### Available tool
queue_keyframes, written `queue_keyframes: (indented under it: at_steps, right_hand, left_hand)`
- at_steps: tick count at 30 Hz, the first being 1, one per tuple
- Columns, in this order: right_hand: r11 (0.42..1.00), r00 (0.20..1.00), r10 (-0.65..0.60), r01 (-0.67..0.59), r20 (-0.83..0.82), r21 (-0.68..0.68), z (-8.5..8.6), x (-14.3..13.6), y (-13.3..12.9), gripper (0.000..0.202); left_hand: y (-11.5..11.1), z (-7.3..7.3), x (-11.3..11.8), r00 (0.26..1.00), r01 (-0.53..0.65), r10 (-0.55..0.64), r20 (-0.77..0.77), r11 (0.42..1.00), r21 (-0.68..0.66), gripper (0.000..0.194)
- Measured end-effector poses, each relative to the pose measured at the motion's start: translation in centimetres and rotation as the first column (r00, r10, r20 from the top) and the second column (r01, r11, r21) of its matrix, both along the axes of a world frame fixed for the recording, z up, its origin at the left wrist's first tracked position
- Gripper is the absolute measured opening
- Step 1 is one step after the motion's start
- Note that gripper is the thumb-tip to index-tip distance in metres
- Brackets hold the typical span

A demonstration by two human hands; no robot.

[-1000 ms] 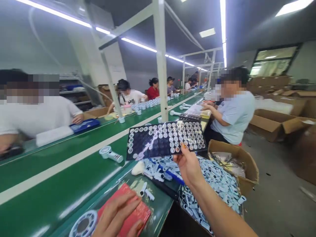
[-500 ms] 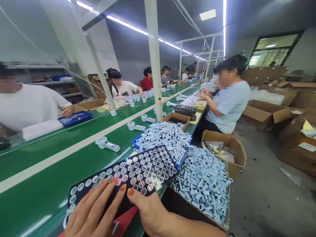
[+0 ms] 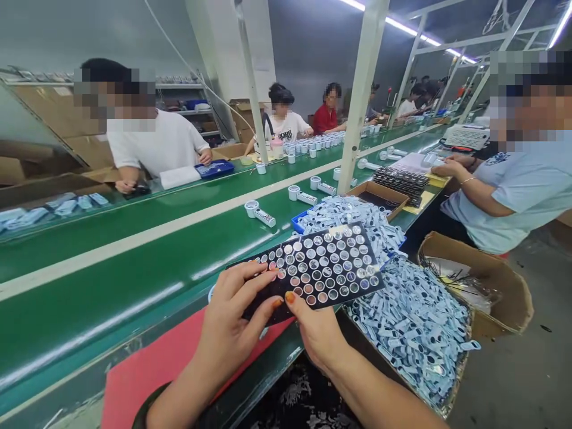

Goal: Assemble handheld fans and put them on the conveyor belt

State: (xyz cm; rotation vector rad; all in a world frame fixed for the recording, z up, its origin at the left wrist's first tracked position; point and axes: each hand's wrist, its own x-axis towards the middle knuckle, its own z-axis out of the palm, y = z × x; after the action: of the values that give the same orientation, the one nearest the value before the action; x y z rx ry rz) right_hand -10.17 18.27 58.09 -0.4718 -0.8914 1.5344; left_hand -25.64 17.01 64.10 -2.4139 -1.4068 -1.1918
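A flat black sheet [image 3: 330,262] carries rows of round, shiny discs with pale rims. My right hand [image 3: 319,333] grips its near edge, thumb on the top face and the other fingers hidden underneath. Over the sheet's left part lies my left hand [image 3: 236,304], fingertips touching the discs, thumb and forefinger apart; nothing shows between them. Beneath my hands a red sheet [image 3: 152,363] covers the bench edge. Just past the black sheet, pale blue plastic parts [image 3: 357,214] with dark ovals are heaped in a blue tray [image 3: 298,224].
A carton of similar blue parts [image 3: 415,322] stands at my right, beside an open box [image 3: 513,292] holding dark wires. White round-headed devices [image 3: 260,213] lie along the green conveyor [image 3: 134,262]. A post [image 3: 364,89] rises ahead. Co-workers sit across the belt; one person [image 3: 518,167] is at right.
The view has swung left, so the surroundings sit further right. My left hand now shows down to the wrist, its fingers more curled over the disc sheet; the right hand keeps its hold.
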Motion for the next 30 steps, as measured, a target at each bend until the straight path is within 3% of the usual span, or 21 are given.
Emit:
queue_keyframes:
  at_steps: [10,16,19,21,23,26,30]
  right_hand:
    - [0.998,0.996,-0.041,0.039,0.074,0.039,-0.1,0.3,0.0,0.042]
    - [0.996,0.994,0.047,-0.055,0.103,0.075,0.7,1.0,0.2,0.041]
    - [0.996,0.996,0.080,-0.081,0.039,0.042,1.0,0.7,0.1,0.050]
    - [0.998,0.997,0.066,-0.067,-0.035,-0.020,1.2,0.2,-0.1,0.059]
    - [0.997,0.997,0.023,-0.029,-0.076,-0.074,1.5,-0.3,-0.2,0.065]
    - [0.997,0.998,-0.047,0.045,-0.034,-0.066,2.0,-0.7,-0.3,0.068]
    - [0.991,0.991,-0.098,0.089,0.094,0.099,2.8,0.1,0.2,0.062]
  left_hand:
    - [0.4,-0.3,0.0,0.995,0.025,-0.021,0.095,0.999,-0.039,0.025]
    - [0.4,-0.1,-0.3,0.973,0.136,-0.103,0.204,0.979,-0.152,0.016]
    - [0.1,-0.3,0.1,0.991,0.050,-0.048,0.126,0.999,-0.007,0.016]
    - [-0.1,-0.6,0.6,0.998,-0.014,0.005,0.055,0.986,0.168,0.022]
    - [-0.3,-0.8,1.3,0.999,-0.034,0.031,0.013,0.965,0.260,0.030]
    - [-0.2,-1.0,2.0,1.000,-0.030,0.028,0.011,0.971,0.236,0.032]
    - [0.9,-1.5,0.9,0.992,0.010,-0.027,0.120,0.990,0.138,0.018]
